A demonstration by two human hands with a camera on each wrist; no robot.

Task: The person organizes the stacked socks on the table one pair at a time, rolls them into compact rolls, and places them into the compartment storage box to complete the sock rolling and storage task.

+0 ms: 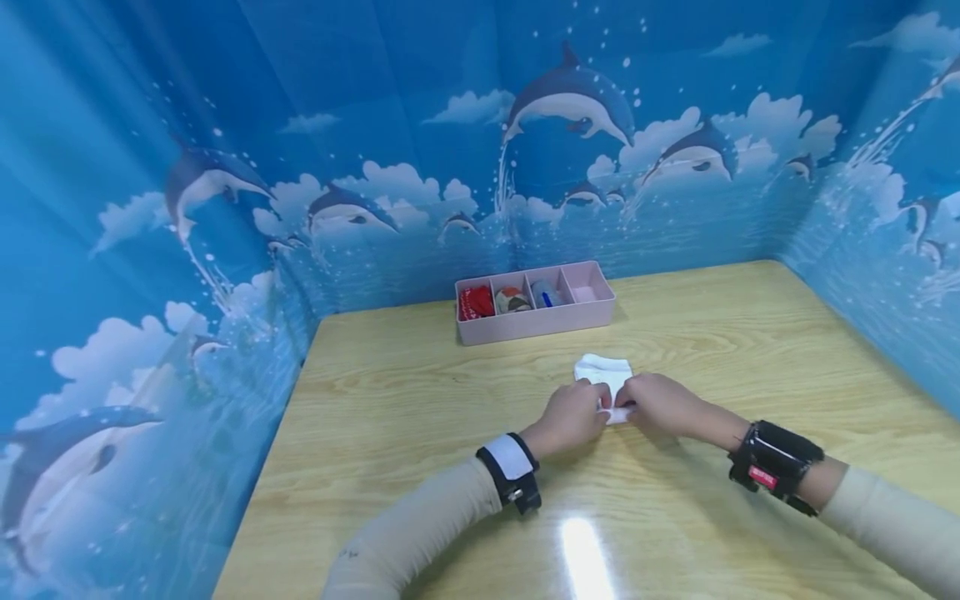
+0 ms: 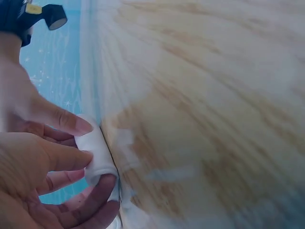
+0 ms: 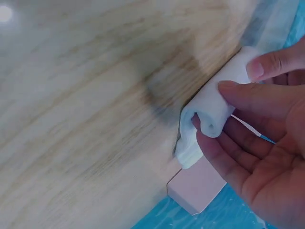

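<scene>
A white sock (image 1: pixel 603 371) lies on the table, its near end rolled into a tube and its far end flat. My left hand (image 1: pixel 573 415) pinches the left side of the roll, and my right hand (image 1: pixel 663 404) pinches the right side. In the left wrist view the thumb lies over the white roll (image 2: pixel 95 148) with a fingertip tucked at its open end. The right wrist view shows the roll (image 3: pixel 221 88) between thumb and fingers, with a flatter layer of fabric running out beneath it.
Behind the sock, a pink divided box (image 1: pixel 536 325) stands near the table's back edge. Its compartments hold a red cloth item (image 1: pixel 476 302), a multicoloured one (image 1: pixel 512 300) and a grey-blue one (image 1: pixel 546 293); the rightmost shows its bare floor. Dolphin-print curtains (image 1: pixel 420 167) enclose the wooden table (image 1: pixel 390 392).
</scene>
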